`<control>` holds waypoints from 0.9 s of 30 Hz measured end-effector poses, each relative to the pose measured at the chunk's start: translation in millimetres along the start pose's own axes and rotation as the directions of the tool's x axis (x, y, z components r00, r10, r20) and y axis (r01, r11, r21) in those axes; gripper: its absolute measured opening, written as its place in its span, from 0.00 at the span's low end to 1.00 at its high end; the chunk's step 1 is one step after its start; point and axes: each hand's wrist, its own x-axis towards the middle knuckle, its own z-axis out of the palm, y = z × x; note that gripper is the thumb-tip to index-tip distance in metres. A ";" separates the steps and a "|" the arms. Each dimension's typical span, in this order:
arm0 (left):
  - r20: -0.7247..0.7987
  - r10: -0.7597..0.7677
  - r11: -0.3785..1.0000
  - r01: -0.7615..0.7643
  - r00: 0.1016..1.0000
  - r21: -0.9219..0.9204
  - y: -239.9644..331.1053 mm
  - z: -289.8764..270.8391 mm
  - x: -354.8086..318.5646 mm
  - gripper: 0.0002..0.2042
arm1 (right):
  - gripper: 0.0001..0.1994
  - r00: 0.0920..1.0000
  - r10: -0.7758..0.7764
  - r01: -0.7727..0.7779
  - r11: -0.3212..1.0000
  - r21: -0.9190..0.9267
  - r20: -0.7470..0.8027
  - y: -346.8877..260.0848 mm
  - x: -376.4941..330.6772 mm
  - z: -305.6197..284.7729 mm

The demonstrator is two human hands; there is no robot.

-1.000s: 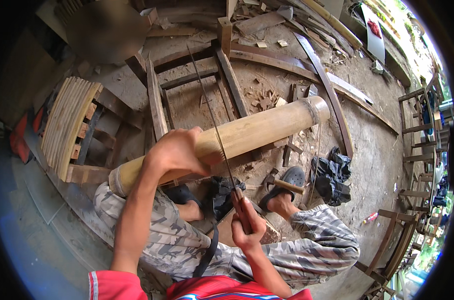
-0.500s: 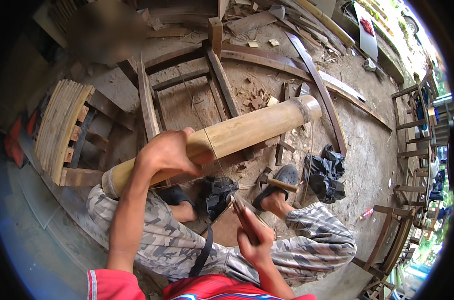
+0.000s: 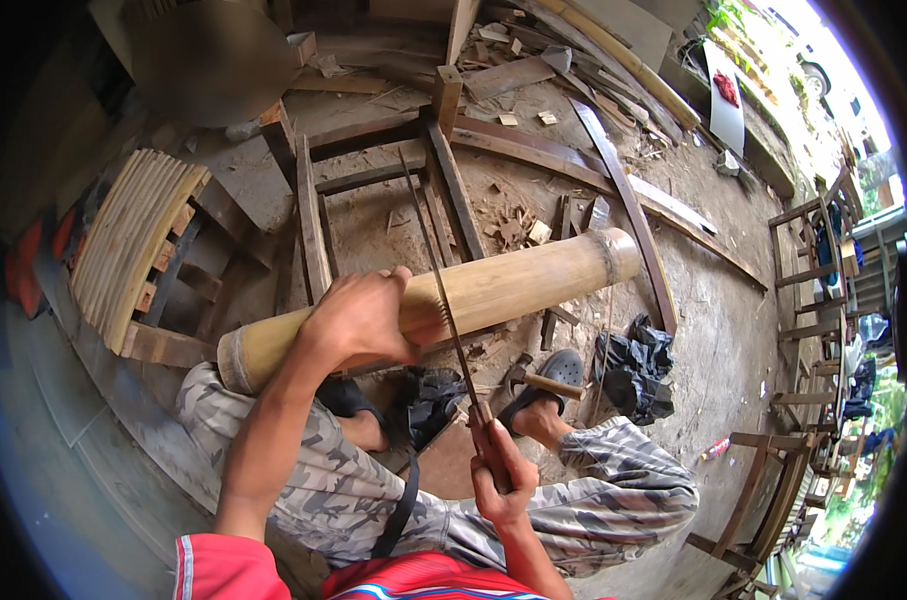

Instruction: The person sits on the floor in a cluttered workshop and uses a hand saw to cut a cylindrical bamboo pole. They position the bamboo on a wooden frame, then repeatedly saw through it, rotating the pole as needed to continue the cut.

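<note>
A thick, pale yellow bamboo pole (image 3: 533, 272) lies slantwise across a dark wooden frame (image 3: 457, 195), its near left end by my left thigh. My left hand (image 3: 365, 318) is pressed around the pole left of its middle, fingers closed on it. Just right of that hand, the thin toothed blade of a handsaw (image 3: 435, 265) crosses the bamboo, its tip reaching out over the frame. My right hand (image 3: 505, 480) is wrapped around the saw's brown wooden handle, above my lap. How deep the blade sits in the bamboo I cannot tell.
At left stands a slatted wooden stool (image 3: 138, 255). A hammer (image 3: 555, 387) lies by my right shoe (image 3: 563, 372), between black plastic bags (image 3: 635, 370). Long boards (image 3: 633, 220) and wood scraps (image 3: 518, 225) litter the floor. Wooden chair frames (image 3: 763, 490) line the right side.
The saw blade, blurred before, now shows sharply across the bamboo at a slightly different angle. My left hand stays on the pole. The whole view has shifted a little.
</note>
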 end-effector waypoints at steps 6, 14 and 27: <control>-0.055 0.002 1.000 -0.002 0.999 0.005 2.6 4.9 -4.3 0.40 | 0.30 0.999 -0.047 0.044 0.995 -0.089 -0.028 -10.4 1.5 -11.2; 0.028 -0.051 0.999 0.050 0.998 0.012 4.3 2.7 -5.4 0.46 | 0.33 0.998 0.056 -0.054 0.997 -0.062 0.031 -48.4 -61.9 -36.7; 0.029 -0.056 0.998 0.056 0.998 -0.004 0.8 8.1 -9.4 0.43 | 0.31 0.970 0.201 -0.197 0.979 -0.045 0.137 -64.4 0.6 -19.5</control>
